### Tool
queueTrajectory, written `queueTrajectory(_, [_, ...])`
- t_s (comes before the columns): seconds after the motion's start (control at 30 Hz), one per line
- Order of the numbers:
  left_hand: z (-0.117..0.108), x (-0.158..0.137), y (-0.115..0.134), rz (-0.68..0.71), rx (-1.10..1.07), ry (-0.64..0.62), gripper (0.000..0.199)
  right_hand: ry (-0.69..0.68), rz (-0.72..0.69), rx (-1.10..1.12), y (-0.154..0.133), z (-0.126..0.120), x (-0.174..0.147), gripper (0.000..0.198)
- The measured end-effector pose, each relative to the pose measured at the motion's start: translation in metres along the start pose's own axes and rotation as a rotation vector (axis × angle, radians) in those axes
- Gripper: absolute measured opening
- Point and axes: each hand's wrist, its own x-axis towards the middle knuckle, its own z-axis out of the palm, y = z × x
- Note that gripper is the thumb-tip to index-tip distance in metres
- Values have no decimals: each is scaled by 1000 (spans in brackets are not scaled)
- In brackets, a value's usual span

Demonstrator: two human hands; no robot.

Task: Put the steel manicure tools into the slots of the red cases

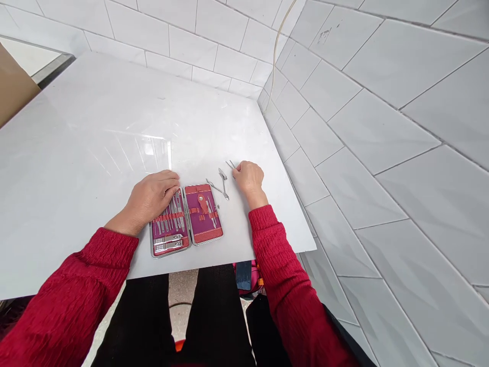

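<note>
A manicure case (202, 237) lies open on the white table, with red trim and a purple lining. My left hand (153, 196) holds its upper left edge, fingers and thumb curled there and covering some tool tops. Slim metal tools (171, 216) sit under a red strap in the left half, above two nail clippers (168, 243). The right half carries a red leather flap (202, 204) and a few small tools. Cuticle nippers (218, 188) rest on the table beside the case. My right hand (249, 178) is closed on a two-pronged metal tool (229, 164); scissors or tweezers, I cannot tell.
White tiled walls (214, 30) meet behind and to the right of the table (76, 127). A thin cable (275, 51) runs down the corner. Brown cardboard (15, 86) stands at the far left. Below the front edge, a pink bag (250, 280) shows.
</note>
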Motion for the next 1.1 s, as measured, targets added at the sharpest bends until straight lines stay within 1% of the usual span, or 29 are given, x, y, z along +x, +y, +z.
queueTrajectory(0.07, [0, 0, 0, -1, -2, 4, 43, 17, -22, 34, 2, 1, -2, 15])
queueTrajectory(0.13, [0, -1, 0, 1, -3, 8, 42, 45, -42, 117, 5, 1, -4, 18])
queueTrajectory(0.2, [1, -1, -1, 4, -8, 13, 42, 60, -62, 256, 8, 2, -6, 28])
queueTrajectory(0.27, [1, -1, -1, 7, -16, 16, 41, 41, -81, 445, 9, 4, -8, 36])
queueTrajectory(0.3, [1, -1, -1, 8, -20, 15, 41, 15, -88, 549, 9, 5, -10, 34])
queueTrajectory(0.4, [0, -1, -1, 5, -20, 7, 41, -107, -88, 865, 4, 8, -16, 15])
queueTrajectory(0.43, [0, -1, -1, 4, -18, 5, 41, -157, -90, 956, 2, 8, -18, 13])
queueTrajectory(0.53, [-1, -1, 0, 2, -14, 1, 41, -305, -138, 1141, -4, 4, -27, 18])
queueTrajectory(0.67, [-1, -1, 0, -15, -9, -15, 41, -437, -231, 1202, -7, -2, -37, 23])
queueTrajectory(0.77, [0, -1, 1, -26, 1, -25, 41, -503, -251, 1181, -5, -4, -40, 23])
queueTrajectory(0.9, [0, -1, 2, -30, 18, -31, 42, -560, -243, 1188, -4, -2, -41, 25])
queueTrajectory(1.1, [0, -1, 3, -33, 30, -48, 41, -608, -241, 1185, -8, 3, -42, 22])
